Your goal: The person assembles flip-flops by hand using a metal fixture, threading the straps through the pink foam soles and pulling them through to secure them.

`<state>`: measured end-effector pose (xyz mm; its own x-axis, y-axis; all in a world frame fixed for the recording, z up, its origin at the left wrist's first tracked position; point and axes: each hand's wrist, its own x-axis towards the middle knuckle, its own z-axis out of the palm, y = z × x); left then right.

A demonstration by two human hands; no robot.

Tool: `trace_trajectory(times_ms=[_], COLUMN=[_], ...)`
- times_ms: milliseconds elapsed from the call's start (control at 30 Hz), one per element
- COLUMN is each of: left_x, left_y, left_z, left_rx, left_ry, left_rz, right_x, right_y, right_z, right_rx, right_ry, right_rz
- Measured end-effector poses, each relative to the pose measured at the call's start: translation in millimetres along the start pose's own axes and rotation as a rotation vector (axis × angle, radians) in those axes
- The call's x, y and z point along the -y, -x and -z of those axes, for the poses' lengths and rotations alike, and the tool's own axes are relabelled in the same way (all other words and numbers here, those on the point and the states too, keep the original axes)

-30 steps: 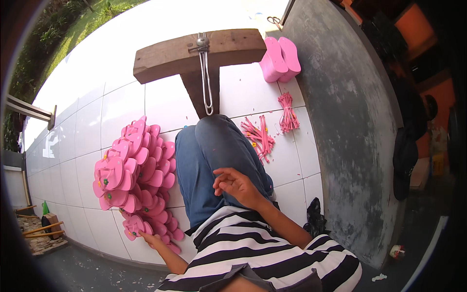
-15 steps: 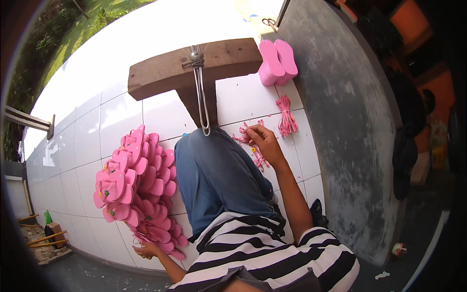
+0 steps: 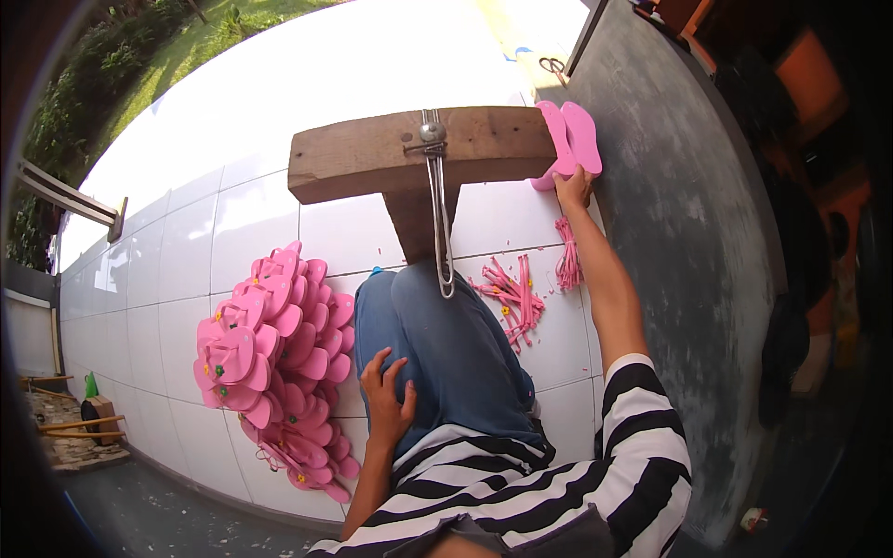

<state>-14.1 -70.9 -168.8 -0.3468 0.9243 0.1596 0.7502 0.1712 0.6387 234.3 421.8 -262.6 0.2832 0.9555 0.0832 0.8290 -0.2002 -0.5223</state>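
My right hand (image 3: 575, 189) reaches far forward to two stacks of pink flip-flop soles (image 3: 580, 135) by the grey wall, its fingers closed on the near end of a sole. My left hand (image 3: 387, 395) hovers over my thigh with fingers apart and nothing in it. Before my knees stands a wooden T-shaped stand (image 3: 353, 153), with a long bent metal rod (image 3: 439, 219) hanging from its bolt. Loose pink straps (image 3: 510, 296), some with small flowers, lie to the right of my knees. A bundle of pink straps (image 3: 567, 256) lies beyond them.
To my left a big heap of strapped pink flip-flops (image 3: 279, 353) covers the white tiles (image 3: 251, 219). A low grey wall (image 3: 665, 232) bounds the right side. Scissors (image 3: 553, 68) lie at the far right. A blue bit (image 3: 377, 271) sits near my knee.
My right hand has left the loose straps and moved forward to the sole stacks. The left hand has come from beside the flip-flop heap to above my thigh. The view has shifted slightly.
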Motion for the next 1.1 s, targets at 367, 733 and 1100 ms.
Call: trace_trajectory(times_ms=[367, 733, 1100], left_x=[-3.8, -22.8, -111.7], left_y=[-13.4, -65.8, -128.9], left_z=[-10.0, -1.1, 66.5], left_rx=[0.08, -0.028, 0.208], left_ry=[-0.117, 0.752, 0.841], left_rz=[-0.07, 0.143, -0.188], right_x=[25.2, 23.4, 33.8], right_y=[-36.0, 241.7, 370.2], right_z=[-29.1, 105.7, 207.7], right_rx=[0.039, 0.566, 0.42], right_ry=[0.123, -1.652, -0.743], right_rz=[-0.197, -0.431, 0.386])
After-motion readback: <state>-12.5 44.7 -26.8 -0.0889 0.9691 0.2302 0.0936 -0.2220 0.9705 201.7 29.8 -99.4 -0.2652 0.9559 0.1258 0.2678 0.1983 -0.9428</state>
